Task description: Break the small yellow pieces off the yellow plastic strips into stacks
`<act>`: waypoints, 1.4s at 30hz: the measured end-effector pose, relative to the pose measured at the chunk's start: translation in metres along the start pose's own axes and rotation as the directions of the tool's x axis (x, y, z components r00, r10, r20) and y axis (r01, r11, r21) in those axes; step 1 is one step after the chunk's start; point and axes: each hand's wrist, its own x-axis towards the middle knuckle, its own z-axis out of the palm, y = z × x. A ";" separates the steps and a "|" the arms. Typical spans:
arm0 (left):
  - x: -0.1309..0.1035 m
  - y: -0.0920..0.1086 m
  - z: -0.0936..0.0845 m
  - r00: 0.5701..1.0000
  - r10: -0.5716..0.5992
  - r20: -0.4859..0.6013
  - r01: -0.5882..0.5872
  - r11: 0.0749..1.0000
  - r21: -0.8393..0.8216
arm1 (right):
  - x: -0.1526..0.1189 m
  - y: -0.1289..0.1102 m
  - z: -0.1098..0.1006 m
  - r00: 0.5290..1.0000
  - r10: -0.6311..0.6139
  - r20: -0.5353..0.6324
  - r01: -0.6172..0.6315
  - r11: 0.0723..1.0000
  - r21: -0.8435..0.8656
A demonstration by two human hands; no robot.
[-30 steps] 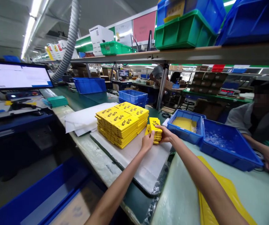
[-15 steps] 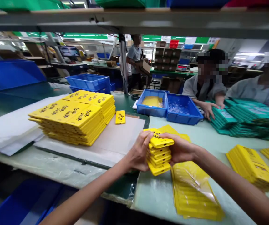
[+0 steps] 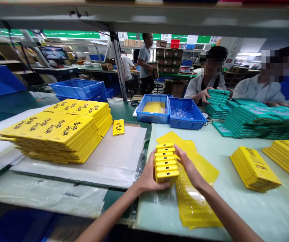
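My left hand (image 3: 148, 176) is wrapped round a stack of several yellow power banks (image 3: 167, 165), thumb across the front near the bottom. Their short ends with small dark ports face me. At the stack's right side is my right hand (image 3: 188, 166), its fingers stretched out; the fingertips are close to the upper power banks, and whether they touch is unclear. Beneath the hands, yellow plastic sheets (image 3: 200, 215) with a glossy clear surface lie on the pale green mat. To the left, a large pile of yellow power banks (image 3: 58, 131) with black lettering rests on a white-covered board.
A single power bank (image 3: 118, 127) lies beside the large pile. Blue bins (image 3: 187, 114) stand behind, one with small clear pieces. More yellow stacks (image 3: 255, 168) are at right. Across the table, a co-worker's hand (image 3: 205, 95) holds teal pieces. A shelf beam (image 3: 144, 20) crosses overhead.
The held stack has turned so its port ends face me and the lettering is hidden. My right hand has loosened its grasp. The view has shifted right. A co-worker has raised some teal pieces.
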 end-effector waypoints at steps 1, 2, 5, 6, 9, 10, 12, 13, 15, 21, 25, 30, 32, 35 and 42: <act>0.000 -0.001 0.001 1.000 0.004 0.021 -0.003 1.000 -0.024 | -0.001 0.006 0.011 1.000 -0.015 0.009 0.013 0.988 0.151; 0.001 -0.001 0.003 1.000 0.010 0.022 -0.009 0.998 -0.055 | -0.002 0.010 0.022 1.000 -0.008 0.023 0.001 0.958 0.288; 0.002 0.001 0.014 0.996 0.033 -0.080 -0.045 0.987 -0.151 | -0.003 0.019 0.043 0.999 0.017 0.034 -0.032 0.863 0.503; 0.003 0.003 0.018 0.993 0.033 -0.113 -0.053 0.983 -0.177 | -0.002 0.021 0.047 0.999 0.017 0.030 -0.030 0.854 0.520; 0.003 0.009 0.027 0.991 0.038 -0.127 -0.067 0.972 -0.227 | 0.002 0.023 0.053 1.000 0.008 -0.029 0.009 0.850 0.526; 0.002 0.012 0.028 0.993 0.045 -0.113 -0.070 0.971 -0.229 | 0.004 0.024 0.055 0.997 0.006 -0.079 0.036 0.851 0.524; 0.002 0.015 0.027 0.996 0.051 -0.076 -0.066 0.973 -0.221 | 0.006 0.024 0.058 0.983 -0.005 -0.184 0.100 0.851 0.515; 0.003 0.016 0.025 0.997 0.044 -0.065 -0.057 0.976 -0.211 | 0.006 0.023 0.057 0.977 -0.019 -0.213 0.126 0.858 0.499; 0.004 0.015 0.022 0.997 0.024 -0.070 -0.037 0.983 -0.182 | 0.005 0.022 0.044 0.972 -0.071 -0.224 0.159 0.901 0.404; 0.007 0.004 0.021 0.996 0.039 -0.080 -0.048 0.992 -0.118 | -0.021 0.030 -0.074 0.812 -0.139 -0.567 -0.107 0.919 -0.379; 0.009 0.001 0.022 0.995 0.059 -0.077 -0.067 0.991 -0.116 | -0.031 0.043 -0.113 0.818 -0.094 -0.567 -0.258 0.822 -0.508; 0.009 0.004 0.019 0.996 0.051 -0.076 -0.060 0.991 -0.116 | -0.029 0.053 -0.096 0.843 -0.067 -0.534 -0.354 0.679 -0.643; 0.008 0.005 0.019 0.995 0.054 -0.081 -0.064 0.991 -0.119 | -0.029 0.054 -0.092 0.849 -0.058 -0.525 -0.385 0.612 -0.691; 0.006 0.006 0.021 0.996 0.038 -0.080 -0.049 0.990 -0.132 | -0.030 0.051 -0.090 0.863 -0.047 -0.504 -0.413 0.509 -0.755; 0.004 0.003 0.022 0.995 0.030 -0.094 -0.044 0.987 -0.156 | -0.028 0.041 -0.082 0.899 -0.028 -0.438 -0.403 0.341 -0.849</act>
